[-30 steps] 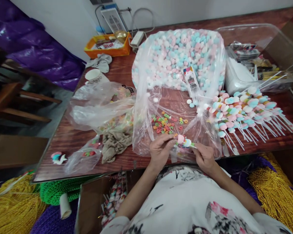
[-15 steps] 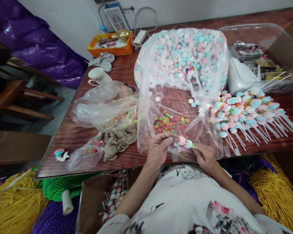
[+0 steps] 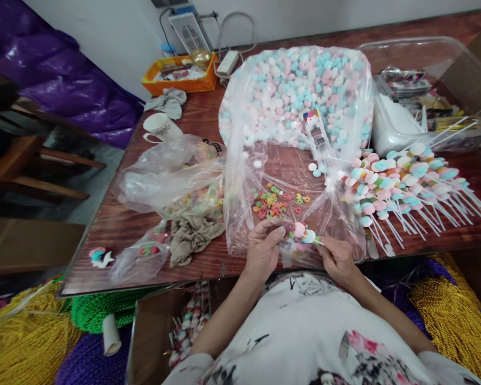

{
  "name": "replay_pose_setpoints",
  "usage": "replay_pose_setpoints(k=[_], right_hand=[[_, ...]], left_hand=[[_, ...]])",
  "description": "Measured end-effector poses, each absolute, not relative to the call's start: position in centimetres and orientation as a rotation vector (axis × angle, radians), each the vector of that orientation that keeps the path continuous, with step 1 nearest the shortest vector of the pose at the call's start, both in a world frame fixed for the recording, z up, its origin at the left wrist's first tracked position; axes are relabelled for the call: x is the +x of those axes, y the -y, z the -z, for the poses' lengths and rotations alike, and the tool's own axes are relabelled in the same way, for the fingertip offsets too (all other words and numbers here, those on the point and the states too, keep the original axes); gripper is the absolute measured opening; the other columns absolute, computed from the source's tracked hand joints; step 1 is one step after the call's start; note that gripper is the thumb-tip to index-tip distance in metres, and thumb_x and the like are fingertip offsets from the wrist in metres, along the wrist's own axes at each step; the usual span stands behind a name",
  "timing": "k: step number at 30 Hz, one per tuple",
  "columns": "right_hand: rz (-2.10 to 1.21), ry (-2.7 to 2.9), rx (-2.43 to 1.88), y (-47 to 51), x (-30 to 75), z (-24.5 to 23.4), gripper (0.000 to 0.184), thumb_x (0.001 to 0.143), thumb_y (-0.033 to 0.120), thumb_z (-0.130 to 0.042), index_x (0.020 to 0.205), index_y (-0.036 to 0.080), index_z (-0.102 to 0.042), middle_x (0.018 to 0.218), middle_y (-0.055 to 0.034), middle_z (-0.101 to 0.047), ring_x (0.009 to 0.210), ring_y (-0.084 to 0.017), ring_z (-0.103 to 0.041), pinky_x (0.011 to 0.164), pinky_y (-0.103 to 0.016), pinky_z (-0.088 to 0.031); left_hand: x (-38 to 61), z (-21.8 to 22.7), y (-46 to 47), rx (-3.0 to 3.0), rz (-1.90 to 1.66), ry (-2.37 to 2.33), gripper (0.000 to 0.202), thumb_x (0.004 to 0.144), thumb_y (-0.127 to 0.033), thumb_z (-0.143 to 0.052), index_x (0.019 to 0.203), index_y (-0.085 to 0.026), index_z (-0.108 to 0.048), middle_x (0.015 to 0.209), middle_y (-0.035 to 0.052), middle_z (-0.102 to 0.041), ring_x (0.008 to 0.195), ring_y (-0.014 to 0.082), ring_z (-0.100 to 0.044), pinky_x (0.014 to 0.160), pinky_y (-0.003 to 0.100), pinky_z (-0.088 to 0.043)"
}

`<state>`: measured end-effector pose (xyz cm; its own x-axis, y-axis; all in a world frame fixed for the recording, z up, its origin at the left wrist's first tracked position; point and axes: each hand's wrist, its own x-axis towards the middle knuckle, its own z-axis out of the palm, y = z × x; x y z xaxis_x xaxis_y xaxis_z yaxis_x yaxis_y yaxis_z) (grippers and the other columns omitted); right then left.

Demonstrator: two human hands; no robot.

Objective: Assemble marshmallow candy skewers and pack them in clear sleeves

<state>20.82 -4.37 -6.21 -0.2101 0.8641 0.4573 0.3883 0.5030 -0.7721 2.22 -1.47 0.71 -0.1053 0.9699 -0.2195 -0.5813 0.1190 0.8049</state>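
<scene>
Two hands work at the near edge of the desk, about midway along it. The right hand (image 3: pixel 336 259) is closed around the lower end of one candy stick (image 3: pixel 303 234). The left hand (image 3: pixel 264 243) has its fingers pinched narrow at the stick's tip, against the pink piece. Two pieces show on the stick, one pink and one pale blue and white, and it lies over the open mouth of one large clear bag (image 3: pixel 244 176). The bag is heaped with pastel puffs toward the far edge, too many to count.

Inside the bag's mouth lie some two dozen small ring candies (image 3: pixel 274 200). Toward the right edge lies one pile of finished sticks (image 3: pixel 404 182), beyond counting, with one clear plastic box (image 3: pixel 433 59) behind it. Left of the bag are one crumpled plastic bag (image 3: pixel 168 176) and one beige cloth (image 3: pixel 192 235). One white cup (image 3: pixel 158 125), one grey rag (image 3: pixel 168 101) and one orange tray (image 3: pixel 180 80) sit toward the far-left corner.

The desk (image 3: pixel 116 224) is glossy red-brown wood grain. Behind it is a white wall, with purple sheeting (image 3: pixel 64 69) and a wooden chair (image 3: pixel 28 166) off the left edge. Yellow cord bundles (image 3: pixel 452 315) lie below the near edge.
</scene>
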Motion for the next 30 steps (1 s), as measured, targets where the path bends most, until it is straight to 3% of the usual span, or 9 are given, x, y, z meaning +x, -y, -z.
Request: replay_pose_setpoints(k=[10,19,24,30], right_hand=[[-0.703,1.737,-1.058,4.3,20.8,5.6,0.019,0.091,0.011,-0.05,0.098,0.019,-0.065,0.07,-0.001,-0.063,0.059,-0.011,-0.055,0.057,-0.023,-0.045],[-0.727,1.742,-1.099,4.3,20.8,5.3,0.017,0.092,0.013,-0.049,0.096,0.018,-0.065,0.07,-0.001,-0.063,0.059,-0.012,-0.055,0.058,-0.024,-0.046],[-0.721,1.74,-1.107,4.3,20.8,5.0,0.017,0.092,0.012,-0.05,0.097,0.018,-0.065,0.07,-0.0015,-0.064,0.06,-0.012,-0.057,0.058,-0.024,-0.047],[-0.673,1.74,-1.136,4.1,20.8,5.0,0.017,0.092,0.011,-0.049,0.097,0.018,-0.063,0.069,-0.0011,-0.063,0.059,-0.011,-0.058,0.057,-0.023,-0.047]], left_hand=[[2.7,-0.5,1.2,0.551,-1.408,-0.968,0.023,0.058,-0.02,-0.086,0.077,-0.02,-0.074,0.078,0.0014,-0.076,0.068,0.011,-0.067,0.066,0.021,-0.053],[2.7,-0.2,1.0,0.599,-1.381,-0.992,0.024,0.056,-0.023,-0.087,0.075,-0.022,-0.074,0.081,0.001,-0.075,0.075,0.0136,-0.068,0.076,0.027,-0.055],[2.8,0.5,0.9,0.645,-1.379,-1.012,0.026,0.059,-0.023,-0.086,0.082,-0.022,-0.074,0.083,0.0008,-0.075,0.074,0.0132,-0.068,0.078,0.028,-0.056],[2.8,1.8,1.0,0.896,-1.418,-1.06,0.043,0.066,-0.018,-0.082,0.106,-0.023,-0.069,0.081,0.0004,-0.074,0.078,0.0144,-0.068,0.08,0.028,-0.054]])
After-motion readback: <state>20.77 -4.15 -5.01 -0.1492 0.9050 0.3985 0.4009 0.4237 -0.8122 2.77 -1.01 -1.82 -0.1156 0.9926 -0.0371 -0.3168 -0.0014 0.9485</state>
